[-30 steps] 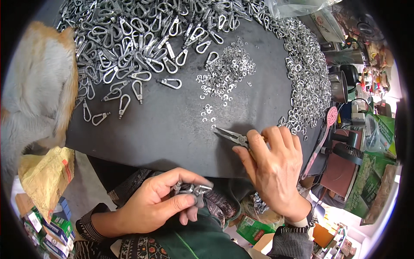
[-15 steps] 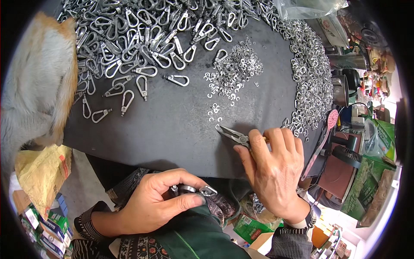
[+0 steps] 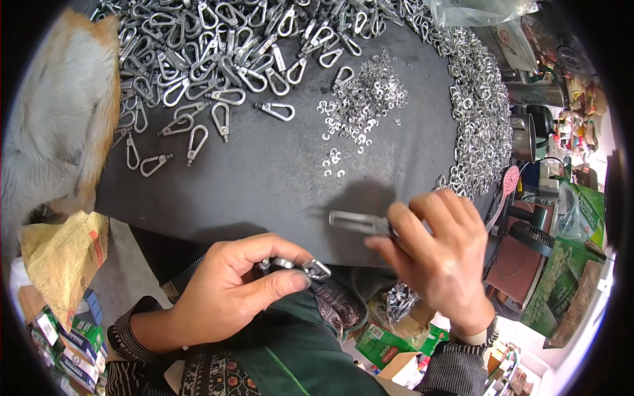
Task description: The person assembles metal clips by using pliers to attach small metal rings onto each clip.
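My left hand (image 3: 228, 294) is closed near the table's front edge, thumb and index finger pinching a metal snap hook (image 3: 282, 263). A small metal link (image 3: 317, 269) sticks out past the fingertips at the hook's end. The palm side of the hook is partly hidden. My right hand (image 3: 444, 254) is wrapped round a pair of pliers (image 3: 360, 223), above the table's front right. The plier jaws point left and are blurred, so whether they grip a ring cannot be made out. Beyond them lie small open C-shaped rings (image 3: 366, 96), with several strays nearer to me.
Many snap hooks (image 3: 221, 59) are heaped at the back left. A band of oval links (image 3: 475, 112) lines the table's (image 3: 257, 171) right side. A furry animal (image 3: 56, 125) occupies the left edge. A pink perforated paddle (image 3: 510, 178) and a metal cup (image 3: 523, 137) stand at right.
The pliers have lifted away from a stray C-ring and swung right and toward me with my right hand. That ring no longer shows on the table. My left hand keeps its hold.
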Demonstrator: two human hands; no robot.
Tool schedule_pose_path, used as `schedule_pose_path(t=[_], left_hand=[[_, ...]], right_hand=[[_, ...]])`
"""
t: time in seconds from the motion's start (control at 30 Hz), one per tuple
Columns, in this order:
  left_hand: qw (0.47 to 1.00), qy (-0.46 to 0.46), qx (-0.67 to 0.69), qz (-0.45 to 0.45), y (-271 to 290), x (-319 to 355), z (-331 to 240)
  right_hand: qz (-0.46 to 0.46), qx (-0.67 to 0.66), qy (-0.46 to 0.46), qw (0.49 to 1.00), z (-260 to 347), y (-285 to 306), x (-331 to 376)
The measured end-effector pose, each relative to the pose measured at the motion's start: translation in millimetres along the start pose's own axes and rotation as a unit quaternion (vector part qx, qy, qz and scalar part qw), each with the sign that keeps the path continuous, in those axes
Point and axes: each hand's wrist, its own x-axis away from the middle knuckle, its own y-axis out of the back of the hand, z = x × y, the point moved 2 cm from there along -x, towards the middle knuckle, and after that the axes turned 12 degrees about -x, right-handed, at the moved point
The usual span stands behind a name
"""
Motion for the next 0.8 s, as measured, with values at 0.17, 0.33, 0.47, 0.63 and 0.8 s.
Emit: schedule_pose_path(t=[0.17,0.33,0.47,0.63,0.8], left_hand=[[0.995,0.033,0.078,0.048,-9,-3,3],[0.996,-0.003,0.049,0.068,-16,-6,1],[0.997,0.0,0.052,0.065,-26,-4,-5],[0.998,0.007,-0.043,0.04,-34,2,7],[0.993,0.091,0.014,0.071,-42,19,27]], right_hand=[[-0.027,-0.078,0.089,0.993,5,8,9],[-0.04,-0.109,0.094,0.989,-1,2,18],[-0.064,-0.087,0.112,0.988,1,0,29],[-0.063,-0.095,0.085,0.99,7,-8,52],[-0.025,-0.16,0.03,0.986,14,-17,79]])
